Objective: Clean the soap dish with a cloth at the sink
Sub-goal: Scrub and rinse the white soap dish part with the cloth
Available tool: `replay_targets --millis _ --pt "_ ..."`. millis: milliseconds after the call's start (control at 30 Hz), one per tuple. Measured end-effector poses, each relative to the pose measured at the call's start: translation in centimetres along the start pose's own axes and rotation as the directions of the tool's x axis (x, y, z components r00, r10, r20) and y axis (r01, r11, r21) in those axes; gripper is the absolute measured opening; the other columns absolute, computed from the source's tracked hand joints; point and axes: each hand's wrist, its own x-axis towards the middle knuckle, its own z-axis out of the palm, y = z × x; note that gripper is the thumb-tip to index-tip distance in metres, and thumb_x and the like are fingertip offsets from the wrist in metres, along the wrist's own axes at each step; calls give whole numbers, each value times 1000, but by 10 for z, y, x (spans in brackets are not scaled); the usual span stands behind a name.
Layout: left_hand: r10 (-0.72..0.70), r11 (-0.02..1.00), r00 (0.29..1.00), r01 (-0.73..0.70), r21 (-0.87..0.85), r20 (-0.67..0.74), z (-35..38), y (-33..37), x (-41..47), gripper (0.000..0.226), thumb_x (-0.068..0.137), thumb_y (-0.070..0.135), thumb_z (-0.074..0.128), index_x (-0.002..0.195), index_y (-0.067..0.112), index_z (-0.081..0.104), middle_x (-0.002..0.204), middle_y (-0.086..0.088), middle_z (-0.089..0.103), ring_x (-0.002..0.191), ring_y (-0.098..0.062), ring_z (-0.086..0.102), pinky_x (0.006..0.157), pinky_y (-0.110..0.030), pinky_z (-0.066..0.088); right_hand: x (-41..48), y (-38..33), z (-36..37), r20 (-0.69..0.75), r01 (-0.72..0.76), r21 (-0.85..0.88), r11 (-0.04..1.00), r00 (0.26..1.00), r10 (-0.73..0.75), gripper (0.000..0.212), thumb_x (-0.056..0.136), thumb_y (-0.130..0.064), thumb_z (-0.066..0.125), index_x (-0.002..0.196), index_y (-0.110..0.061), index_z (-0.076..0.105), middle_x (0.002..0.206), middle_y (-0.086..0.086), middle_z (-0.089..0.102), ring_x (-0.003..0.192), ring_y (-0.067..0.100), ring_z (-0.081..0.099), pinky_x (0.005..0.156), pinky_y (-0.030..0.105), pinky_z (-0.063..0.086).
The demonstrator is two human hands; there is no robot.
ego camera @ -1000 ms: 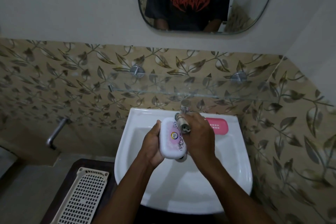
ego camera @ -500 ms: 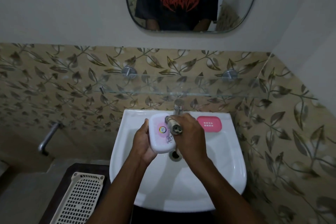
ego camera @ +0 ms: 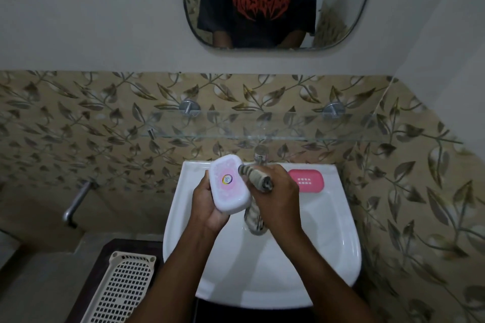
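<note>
The sticker [ego camera: 228, 179] on the soap dish [ego camera: 232, 200] is unreadable.

The gripped soap dish [ego camera: 229, 186] is white, pale pink on top; the cloth [ego camera: 254, 214] beside it is beige with dark stripes; the tray [ego camera: 305, 180] right of the grip is pink.

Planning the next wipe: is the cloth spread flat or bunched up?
Bunched. The right hand grips the cloth as a twisted roll, one end poking above the fist, the other hanging into the sink.
</note>
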Motion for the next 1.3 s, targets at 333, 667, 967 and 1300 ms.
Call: replay_targets --millis 333,667,967,1300 --pt "-90 949 980 139 282 -180 11 3 6 86 94 70 21 135 2 54 111 -24 68 106 -37 60 94 -48 43 -8 0 8 71 -79 140 987 995 70 23 74 -20 84 84 -35 69 94 -3 71 85 6 67 80 17 52" --pt "-97 965 968 149 215 -233 11 8 13 92 84 83 30 137 10 47 127 -29 59 111 -42 60 89 -54 53 -33 0 -2 229 404 -130 905 901 -369 27 78 -12 75 102 -23 74 98 0 61 83 12 63 72 19 51" --pt "-58 917 979 130 378 -196 10 -6 12 80 90 76 29 133 15 57 127 -20 65 116 -39 60 102 -55 45 39 -28 0 131 171 -141 975 979 -153 19 79 -21 81 93 -11 74 83 0 61 75 14 55 63 10 36" --pt "-38 941 969 116 318 -243 -13 10 18 88 85 81 28 139 16 53 133 -22 60 124 -41 56 105 -55 43 -25 8 5 250 200 -95 975 953 -171 24 79 -9 72 98 -23 75 94 -12 64 87 6 63 82 9 46"
